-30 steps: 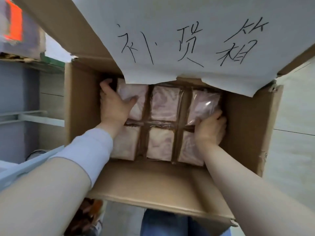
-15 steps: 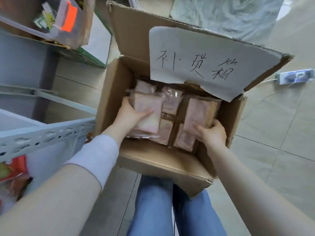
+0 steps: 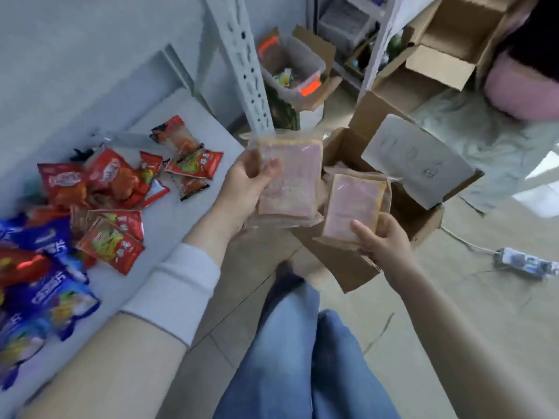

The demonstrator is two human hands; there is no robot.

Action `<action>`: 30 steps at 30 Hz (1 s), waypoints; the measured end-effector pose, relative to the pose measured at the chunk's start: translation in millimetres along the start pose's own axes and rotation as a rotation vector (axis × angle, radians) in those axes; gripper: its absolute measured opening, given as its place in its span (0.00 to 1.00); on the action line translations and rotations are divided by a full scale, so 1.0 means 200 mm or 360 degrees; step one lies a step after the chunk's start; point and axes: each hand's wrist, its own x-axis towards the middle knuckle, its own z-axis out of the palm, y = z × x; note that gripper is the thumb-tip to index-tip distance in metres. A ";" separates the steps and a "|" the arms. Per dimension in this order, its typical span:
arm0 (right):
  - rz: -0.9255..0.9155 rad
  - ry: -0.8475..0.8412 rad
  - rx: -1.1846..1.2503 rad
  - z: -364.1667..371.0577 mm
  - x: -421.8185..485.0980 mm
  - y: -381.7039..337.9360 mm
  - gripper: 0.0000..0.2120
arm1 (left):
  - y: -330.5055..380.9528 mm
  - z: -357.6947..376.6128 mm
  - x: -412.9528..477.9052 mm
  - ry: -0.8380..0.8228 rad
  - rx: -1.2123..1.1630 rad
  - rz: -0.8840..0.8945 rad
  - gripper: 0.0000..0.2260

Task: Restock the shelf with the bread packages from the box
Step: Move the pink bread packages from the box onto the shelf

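Right now I am watching the left hand gripping a pink bread package upright, thumb lying across its front and fingers curling behind it. It is hovering above the floor between the shelf and the box. Clear wrapping is showing below that package, but I cannot tell whether a second one is sitting behind it.

The right hand is pinching another bread package by its lower corner, thumb pressing on the front and fingers wrapping round the back. This one is hanging over the open box, just beside the first package and slightly lower. The box is sitting on the floor with its flaps open, a paper label clinging to the far flap; its writing is too blurred for me to read.

On the shelf to the left, red snack packets are lying in a loose heap, with blue packets nearer the camera. A power strip is lying on the floor at the right.
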 end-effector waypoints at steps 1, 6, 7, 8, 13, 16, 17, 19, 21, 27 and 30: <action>-0.0077 -0.0068 0.0009 0.05 -0.09 -0.09 0.15 | 0.10 -0.10 -0.09 0.0075 0.0000 0.0089 0.13; -0.0434 -0.0477 0.0010 0.38 -0.49 -0.53 0.08 | 0.49 -0.65 -0.55 0.0511 -0.0028 0.0522 0.05; -0.0512 -0.0532 0.0015 0.47 -0.56 -0.61 0.07 | 0.54 -0.77 -0.63 0.0618 -0.0077 0.0582 0.05; -0.0593 -0.0576 0.0005 0.57 -0.63 -0.69 0.07 | 0.58 -0.88 -0.71 0.0720 -0.0134 0.0628 0.05; -0.0928 -0.0789 -0.0121 1.15 -0.91 -0.96 0.10 | 0.62 -1.51 -1.07 0.1099 -0.0352 0.0720 0.04; -0.0966 -0.0905 -0.0133 1.57 -1.03 -1.05 0.23 | 0.54 -1.91 -1.28 0.1294 -0.0379 0.0701 0.03; -0.0976 -0.0929 -0.0149 1.71 -1.07 -1.06 0.24 | 0.50 -2.03 -1.34 0.1351 -0.0384 0.0682 0.03; -0.1022 -0.0946 -0.0205 1.97 -1.10 -1.07 0.18 | 0.42 -2.26 -1.40 0.1445 -0.0380 0.0636 0.04; -0.1055 -0.0931 -0.0212 2.19 -1.12 -1.07 0.09 | 0.36 -2.44 -1.40 0.1507 -0.0369 0.0583 0.05; -0.1098 -0.0893 -0.0272 2.73 -1.06 -1.19 0.08 | 0.31 -2.85 -1.17 0.1710 -0.0271 0.0595 0.07; -0.1166 -0.0836 -0.0277 3.00 -0.98 -1.32 0.09 | 0.34 -3.05 -0.98 0.1800 -0.0325 0.0634 0.06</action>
